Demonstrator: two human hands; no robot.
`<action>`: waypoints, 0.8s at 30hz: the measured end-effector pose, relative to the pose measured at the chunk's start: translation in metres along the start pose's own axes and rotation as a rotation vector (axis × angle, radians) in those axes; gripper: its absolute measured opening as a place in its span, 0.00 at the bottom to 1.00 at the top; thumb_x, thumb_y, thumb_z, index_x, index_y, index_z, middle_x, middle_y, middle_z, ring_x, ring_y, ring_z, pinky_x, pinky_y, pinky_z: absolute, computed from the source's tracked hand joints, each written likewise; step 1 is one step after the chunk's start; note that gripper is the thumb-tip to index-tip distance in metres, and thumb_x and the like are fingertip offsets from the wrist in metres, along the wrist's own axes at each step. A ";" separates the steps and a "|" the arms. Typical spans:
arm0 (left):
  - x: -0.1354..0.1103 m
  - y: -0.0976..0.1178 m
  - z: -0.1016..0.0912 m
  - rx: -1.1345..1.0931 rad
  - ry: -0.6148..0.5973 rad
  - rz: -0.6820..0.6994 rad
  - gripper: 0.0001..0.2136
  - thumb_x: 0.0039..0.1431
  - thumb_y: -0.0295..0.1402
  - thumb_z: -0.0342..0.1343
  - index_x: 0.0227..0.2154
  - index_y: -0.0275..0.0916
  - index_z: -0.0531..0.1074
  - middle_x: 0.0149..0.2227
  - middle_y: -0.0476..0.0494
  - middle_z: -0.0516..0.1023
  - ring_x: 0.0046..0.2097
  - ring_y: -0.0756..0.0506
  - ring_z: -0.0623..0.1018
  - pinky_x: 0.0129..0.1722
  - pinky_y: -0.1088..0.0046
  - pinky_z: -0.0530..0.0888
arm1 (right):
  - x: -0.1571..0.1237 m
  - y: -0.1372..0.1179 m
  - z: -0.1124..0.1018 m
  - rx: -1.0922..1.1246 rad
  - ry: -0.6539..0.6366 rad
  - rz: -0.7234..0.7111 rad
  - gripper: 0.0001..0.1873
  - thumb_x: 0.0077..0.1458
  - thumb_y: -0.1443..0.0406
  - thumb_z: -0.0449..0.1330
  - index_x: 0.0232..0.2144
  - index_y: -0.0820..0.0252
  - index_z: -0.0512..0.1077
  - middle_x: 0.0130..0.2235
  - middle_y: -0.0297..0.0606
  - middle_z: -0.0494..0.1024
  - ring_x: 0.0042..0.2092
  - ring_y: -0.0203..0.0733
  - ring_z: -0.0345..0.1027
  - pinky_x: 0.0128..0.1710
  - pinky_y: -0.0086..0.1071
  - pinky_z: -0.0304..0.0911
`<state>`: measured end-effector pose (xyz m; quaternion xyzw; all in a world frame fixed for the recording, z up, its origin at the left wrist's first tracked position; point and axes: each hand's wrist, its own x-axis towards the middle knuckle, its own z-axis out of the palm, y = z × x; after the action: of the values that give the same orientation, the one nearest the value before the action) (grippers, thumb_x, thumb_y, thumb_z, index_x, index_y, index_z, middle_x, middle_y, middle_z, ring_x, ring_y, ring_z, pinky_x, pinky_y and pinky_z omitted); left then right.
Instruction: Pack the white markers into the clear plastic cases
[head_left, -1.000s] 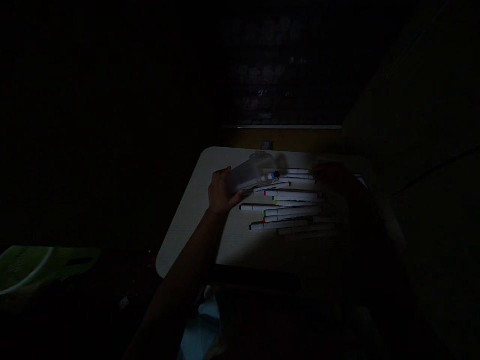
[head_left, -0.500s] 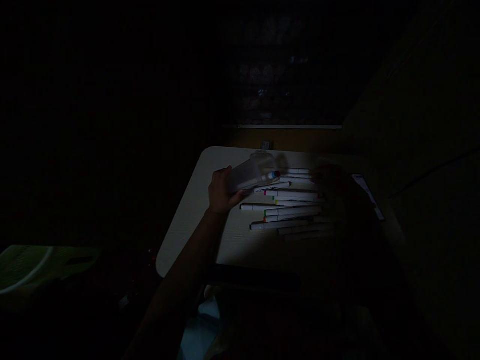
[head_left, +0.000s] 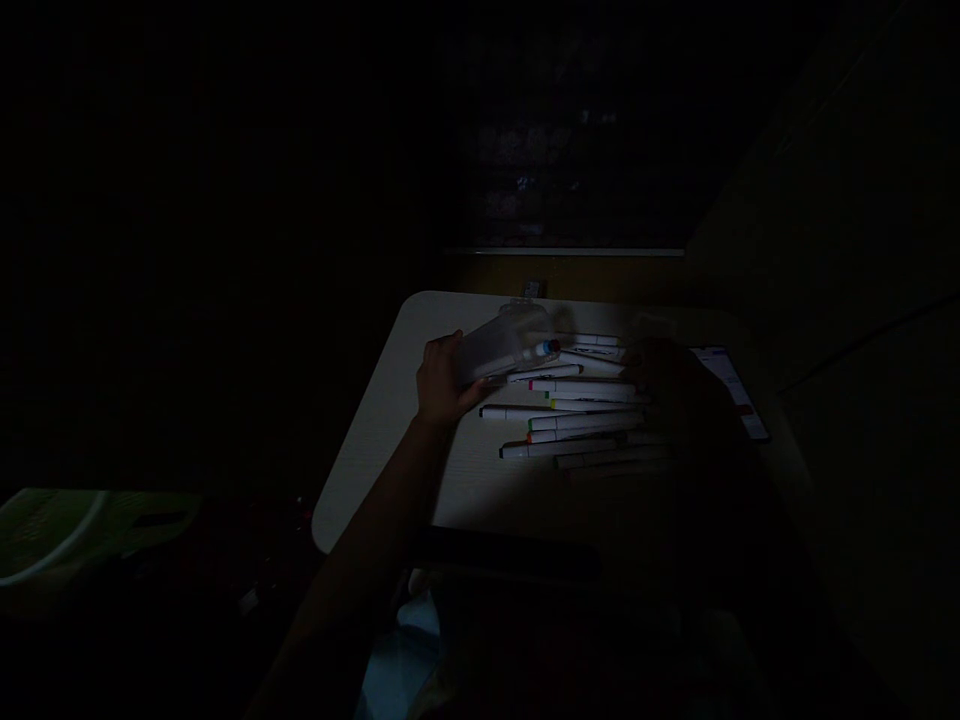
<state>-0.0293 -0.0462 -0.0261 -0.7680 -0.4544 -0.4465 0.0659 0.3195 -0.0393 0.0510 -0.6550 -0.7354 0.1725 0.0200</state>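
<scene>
The scene is very dark. My left hand [head_left: 441, 385] grips a clear plastic case [head_left: 504, 345] tilted on its side above a small white table [head_left: 390, 440]. A marker with a blue and red end [head_left: 546, 349] sticks out of the case's mouth. Several white markers [head_left: 577, 420] with coloured caps lie in a loose row on the table just right of the case. My right hand [head_left: 667, 372] is a dim shape over the right ends of the upper markers; its fingers are lost in shadow.
A flat card or phone-like object [head_left: 731, 390] lies at the table's right edge. A greenish object [head_left: 67, 530] sits low at the far left. A dark wall and a ledge [head_left: 562, 252] stand behind the table.
My right hand has drifted slightly down and toward the markers, uncovering more of the flat object at the right edge. The left hand and case have stayed put.
</scene>
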 end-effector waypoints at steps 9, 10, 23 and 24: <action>0.001 0.002 -0.001 0.020 0.016 -0.001 0.36 0.54 0.59 0.46 0.57 0.36 0.58 0.48 0.33 0.69 0.49 0.36 0.72 0.44 0.56 0.72 | -0.004 0.005 -0.022 -0.082 0.070 -0.139 0.10 0.51 0.63 0.59 0.34 0.62 0.77 0.39 0.43 0.80 0.40 0.46 0.74 0.38 0.34 0.66; 0.001 0.002 -0.001 0.018 0.016 -0.007 0.36 0.53 0.59 0.47 0.57 0.36 0.58 0.48 0.33 0.69 0.49 0.36 0.72 0.45 0.56 0.72 | -0.007 0.003 -0.026 -0.077 0.085 -0.153 0.11 0.52 0.63 0.58 0.34 0.62 0.77 0.39 0.43 0.80 0.40 0.47 0.73 0.39 0.35 0.66; 0.001 0.002 -0.001 0.029 -0.015 -0.066 0.38 0.51 0.61 0.46 0.56 0.36 0.60 0.48 0.32 0.70 0.50 0.35 0.72 0.46 0.56 0.72 | -0.040 -0.022 -0.054 0.242 0.555 -0.120 0.11 0.54 0.62 0.59 0.38 0.62 0.76 0.39 0.47 0.78 0.38 0.43 0.72 0.39 0.37 0.66; 0.001 0.002 -0.001 0.030 -0.014 -0.064 0.38 0.51 0.61 0.46 0.56 0.35 0.60 0.48 0.32 0.70 0.49 0.36 0.72 0.45 0.56 0.72 | -0.043 -0.021 -0.057 0.263 0.605 -0.151 0.12 0.56 0.62 0.58 0.39 0.63 0.75 0.41 0.48 0.78 0.39 0.43 0.72 0.40 0.36 0.66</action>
<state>-0.0283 -0.0475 -0.0243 -0.7551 -0.4857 -0.4362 0.0601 0.3204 -0.0698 0.1187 -0.6122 -0.7139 0.0617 0.3344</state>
